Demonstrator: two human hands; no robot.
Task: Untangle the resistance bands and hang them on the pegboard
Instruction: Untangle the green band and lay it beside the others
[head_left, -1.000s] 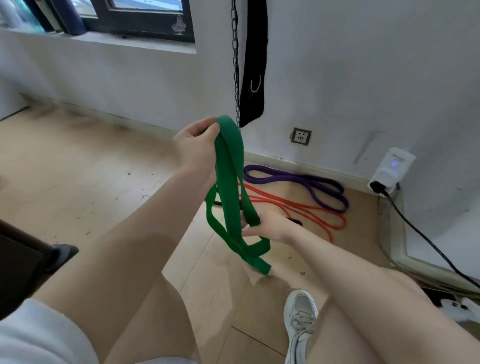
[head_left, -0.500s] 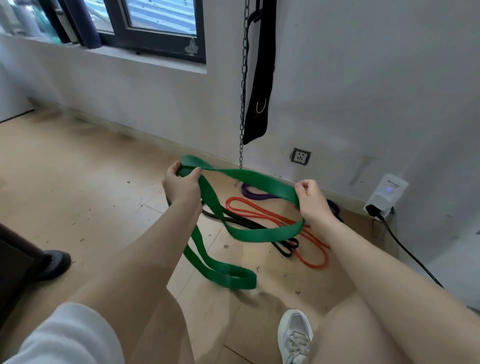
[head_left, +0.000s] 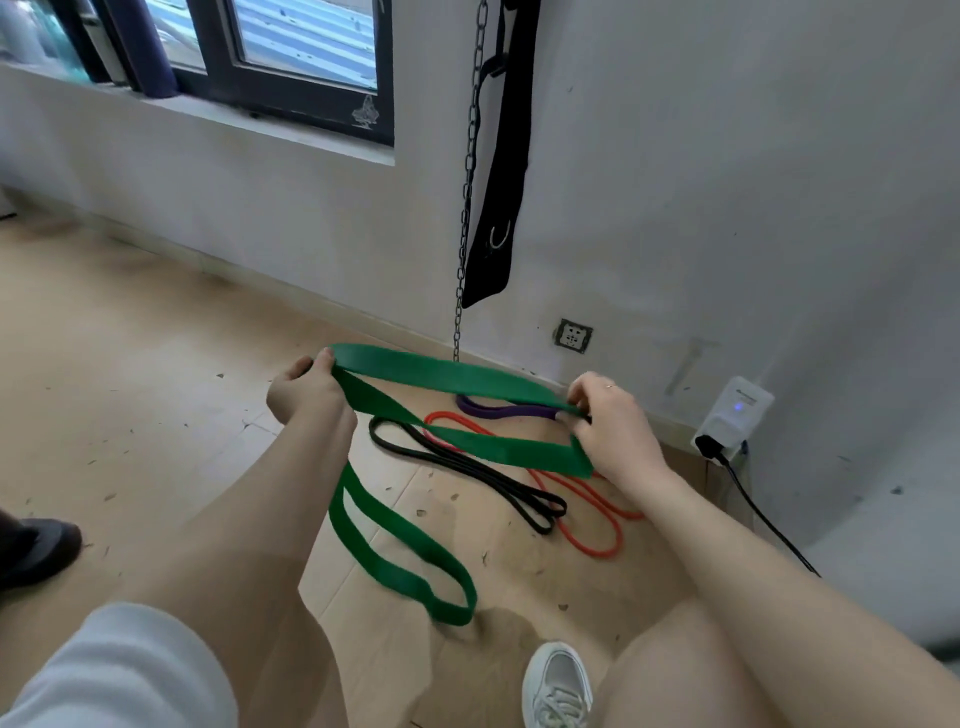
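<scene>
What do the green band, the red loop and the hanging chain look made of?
Wide flat green band: likely latex or rubber, matte; it droops and twists limply between left hand and right hand.
Thin red loop on the floor: looks like round rubber cord or tubing, with a slight sheen; which one is unclear.
Dark link chain against the wall: metal, dull dark finish, separate oval links visible.

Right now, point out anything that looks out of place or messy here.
Three bands lie in a loose heap on the floor by the wall: black, red, purple, overlapping. The green band, held between both hands, has a loop drooping low. Bits of debris dot the floor.
</scene>
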